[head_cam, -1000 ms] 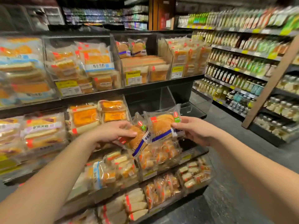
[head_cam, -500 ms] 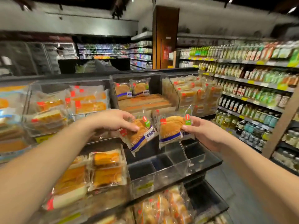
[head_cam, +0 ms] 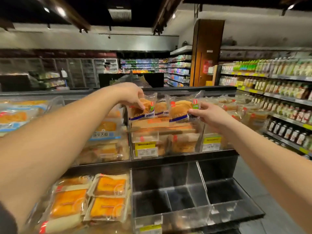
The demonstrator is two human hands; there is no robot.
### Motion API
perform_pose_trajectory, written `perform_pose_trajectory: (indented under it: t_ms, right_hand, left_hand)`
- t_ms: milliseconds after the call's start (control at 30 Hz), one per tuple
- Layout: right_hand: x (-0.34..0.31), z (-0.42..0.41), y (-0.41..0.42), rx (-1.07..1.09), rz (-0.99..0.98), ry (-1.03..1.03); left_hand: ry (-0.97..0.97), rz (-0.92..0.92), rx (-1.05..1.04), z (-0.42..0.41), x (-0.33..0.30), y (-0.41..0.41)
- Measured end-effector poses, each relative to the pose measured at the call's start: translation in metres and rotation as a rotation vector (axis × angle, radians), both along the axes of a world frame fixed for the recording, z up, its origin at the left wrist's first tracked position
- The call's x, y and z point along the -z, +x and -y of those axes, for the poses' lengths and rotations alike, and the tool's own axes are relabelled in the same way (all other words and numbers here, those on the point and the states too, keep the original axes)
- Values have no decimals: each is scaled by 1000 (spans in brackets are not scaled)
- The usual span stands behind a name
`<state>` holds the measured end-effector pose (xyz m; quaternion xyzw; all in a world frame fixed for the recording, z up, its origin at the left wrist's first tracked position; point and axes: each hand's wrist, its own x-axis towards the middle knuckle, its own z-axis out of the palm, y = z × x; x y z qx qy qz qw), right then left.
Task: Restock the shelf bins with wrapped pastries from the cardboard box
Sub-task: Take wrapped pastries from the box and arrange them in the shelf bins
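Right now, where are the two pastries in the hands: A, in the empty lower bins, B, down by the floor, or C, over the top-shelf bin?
C: the left hand and right hand each hold a pastry over the top-shelf bin.

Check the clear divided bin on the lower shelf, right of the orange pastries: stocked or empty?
Empty. The clear bin shows only bare dark compartments through its walls.

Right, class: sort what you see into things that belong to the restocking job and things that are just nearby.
Part of the job:
- left hand gripping one wrapped pastry
- right hand pinching another pastry
- top shelf bin

Just nearby:
- bottle shelves
- orange cake packs
- yellow price tags
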<state>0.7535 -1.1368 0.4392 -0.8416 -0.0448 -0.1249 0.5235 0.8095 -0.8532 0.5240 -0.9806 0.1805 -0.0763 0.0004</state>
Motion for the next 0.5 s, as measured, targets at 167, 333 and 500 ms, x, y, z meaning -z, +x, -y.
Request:
perform_pose_trajectory:
  t_ms: [167,333,500]
  right_hand:
    - [-3,-1,44,59,-51,-110]
    - [-1,-6,74,50,-100,-124]
    - [6,-19,97,74,-153,-145]
  left_hand:
    - [138,73,-78,20,10,33]
    - [178,126,-109,28,27,59]
    - [149,101,-160,27,46,74]
